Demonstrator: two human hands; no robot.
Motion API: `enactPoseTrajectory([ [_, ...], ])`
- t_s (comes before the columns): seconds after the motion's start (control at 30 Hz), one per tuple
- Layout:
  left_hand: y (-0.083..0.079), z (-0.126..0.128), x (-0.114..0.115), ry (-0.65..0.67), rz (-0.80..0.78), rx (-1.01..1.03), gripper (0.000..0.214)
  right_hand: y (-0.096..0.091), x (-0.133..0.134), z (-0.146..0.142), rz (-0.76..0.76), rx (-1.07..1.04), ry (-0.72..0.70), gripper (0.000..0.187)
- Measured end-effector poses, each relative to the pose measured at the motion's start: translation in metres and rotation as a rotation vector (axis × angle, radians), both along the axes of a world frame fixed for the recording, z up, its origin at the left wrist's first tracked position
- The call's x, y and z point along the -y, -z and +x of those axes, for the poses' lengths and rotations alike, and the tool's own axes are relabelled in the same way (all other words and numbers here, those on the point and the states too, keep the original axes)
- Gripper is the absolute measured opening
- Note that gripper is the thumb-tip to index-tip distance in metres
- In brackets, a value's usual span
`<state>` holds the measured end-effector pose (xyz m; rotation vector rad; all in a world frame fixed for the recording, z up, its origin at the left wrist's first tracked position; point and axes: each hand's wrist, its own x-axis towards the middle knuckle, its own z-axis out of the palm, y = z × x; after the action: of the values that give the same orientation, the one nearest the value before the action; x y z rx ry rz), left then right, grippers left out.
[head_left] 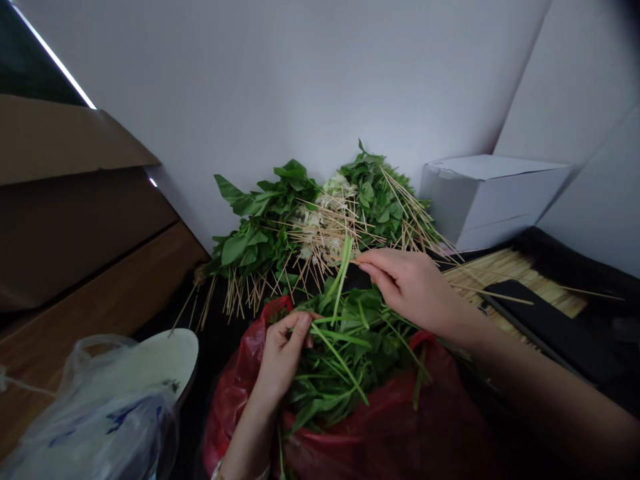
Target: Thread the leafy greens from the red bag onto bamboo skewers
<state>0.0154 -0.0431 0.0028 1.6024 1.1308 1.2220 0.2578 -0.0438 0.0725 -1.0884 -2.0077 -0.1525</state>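
My right hand (413, 290) pinches a bamboo skewer (500, 294), whose long end sticks out behind the hand to the right. Pale green stems (343, 273) stand at the skewer's front end, by my fingertips; whether they are pierced is too small to tell. My left hand (283, 350) is closed, thumb against fingers, on a green vegetable stem (326, 320). Both hands are above a red plastic bag (380, 427) heaped with loose leafy greens (330, 380).
Skewered leafy greens (250, 247) and skewered pale shredded vegetables (325, 207) lie against the wall. At right are a white box (505, 193), loose skewers (525, 267) and a black phone (540, 320). A white bowl (183, 347), clear plastic bag (110, 413) and cardboard box (75, 220) occupy the left.
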Motion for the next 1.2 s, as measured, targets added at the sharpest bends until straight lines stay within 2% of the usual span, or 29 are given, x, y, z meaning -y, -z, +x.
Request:
enactPoseTrajectory([
  [0.13,0.0048,-0.0005,-0.0013,-0.028,-0.046,0.034,0.035,0.0004,0.0003,-0.0007,-0.008,-0.008,-0.011,0.024],
  [0.27,0.0086,-0.0014,-0.0048,-0.074,-0.133,0.190,0.036,0.0011,0.0012,-0.0026,-0.037,-0.013,-0.034,0.024],
  [0.43,0.0095,0.0018,-0.0059,-0.001,-0.205,0.402,0.035,0.0022,0.0011,-0.0038,-0.059,-0.015,-0.050,0.026],
  [0.6,0.0073,0.0038,-0.0037,0.081,-0.289,0.531,0.026,0.0029,0.0008,-0.0043,-0.059,-0.002,-0.054,0.027],
  [0.77,0.0054,0.0032,-0.0031,0.105,-0.289,0.493,0.030,0.0015,0.0019,-0.0040,-0.058,-0.002,-0.037,0.027],
  [0.87,0.0056,0.0038,-0.0040,0.063,-0.286,0.460,0.031,0.0007,0.0018,-0.0028,-0.052,-0.013,-0.037,0.027],
  [1.0,0.0058,0.0049,-0.0060,-0.015,-0.251,0.541,0.031,0.0006,0.0013,-0.0017,-0.038,-0.029,-0.035,0.026],
  [1.2,0.0046,0.0037,-0.0081,-0.019,-0.231,0.647,0.031,0.0003,0.0026,-0.0026,-0.043,-0.034,-0.034,0.025],
])
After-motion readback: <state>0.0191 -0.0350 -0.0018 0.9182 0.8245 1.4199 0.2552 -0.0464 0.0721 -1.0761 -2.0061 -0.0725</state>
